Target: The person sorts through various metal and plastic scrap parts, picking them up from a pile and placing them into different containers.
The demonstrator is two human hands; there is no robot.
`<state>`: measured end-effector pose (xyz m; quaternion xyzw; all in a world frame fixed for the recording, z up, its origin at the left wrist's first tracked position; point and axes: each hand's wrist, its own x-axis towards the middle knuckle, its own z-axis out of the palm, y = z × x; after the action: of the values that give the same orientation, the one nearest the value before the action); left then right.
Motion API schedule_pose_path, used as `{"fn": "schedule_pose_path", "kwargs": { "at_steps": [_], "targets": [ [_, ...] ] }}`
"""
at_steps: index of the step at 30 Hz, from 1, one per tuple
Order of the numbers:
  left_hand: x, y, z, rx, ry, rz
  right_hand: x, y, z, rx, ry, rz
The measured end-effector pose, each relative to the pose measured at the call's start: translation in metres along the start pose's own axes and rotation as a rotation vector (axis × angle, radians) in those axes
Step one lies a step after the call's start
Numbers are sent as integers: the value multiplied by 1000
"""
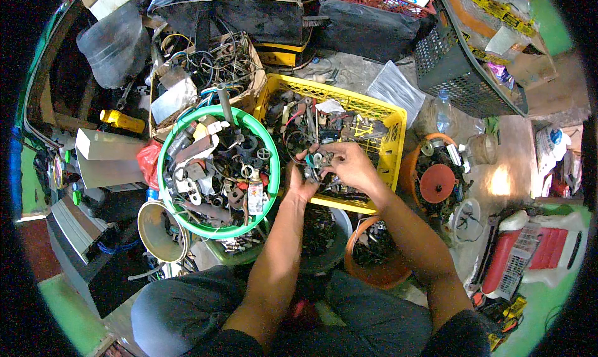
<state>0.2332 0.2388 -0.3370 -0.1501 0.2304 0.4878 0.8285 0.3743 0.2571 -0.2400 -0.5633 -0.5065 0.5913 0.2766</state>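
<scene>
Both my hands meet over a yellow plastic crate (397, 146) of mixed metal and plastic parts. My left hand (299, 177) cups a cluster of small metal parts (320, 160) from below. From the right, the fingers of my right hand (351, 163) pinch the same cluster. Some pieces look greenish and some grey; their exact kind is too small to tell. Left of my hands, a round green plastic basin (275, 170) is heaped with worn parts, among them a small labelled bottle (255, 196) and a metal tube (224, 103) sticking up.
A cardboard box of tangled cables (254, 72) stands behind the basin. Orange tubs (373, 275) and a dark bucket (345, 221) with small hardware sit near my knees. At right are a red funnel-like disc (437, 183), a clear bottle (443, 111) and a grey perforated basket (448, 76).
</scene>
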Motion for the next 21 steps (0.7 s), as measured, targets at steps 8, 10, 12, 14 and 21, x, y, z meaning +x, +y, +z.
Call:
{"fn": "schedule_pose_path", "kwargs": {
  "at_steps": [8,10,12,14,21],
  "targets": [
    [-2,2,1,-25,-32,-5,-7,-23,-6,-436,131,-304],
    [-2,1,2,-70,-90,-36,-5,-25,-14,-462,140,-343],
    [-5,0,7,-79,-20,-11,1,-21,-25,-453,145,-332],
    [-5,1,6,-72,-26,6,9,-15,-40,-395,276,-307],
    [-5,0,9,-143,-50,-39,30,98,-94,-777,514,-99]
  ]
}}
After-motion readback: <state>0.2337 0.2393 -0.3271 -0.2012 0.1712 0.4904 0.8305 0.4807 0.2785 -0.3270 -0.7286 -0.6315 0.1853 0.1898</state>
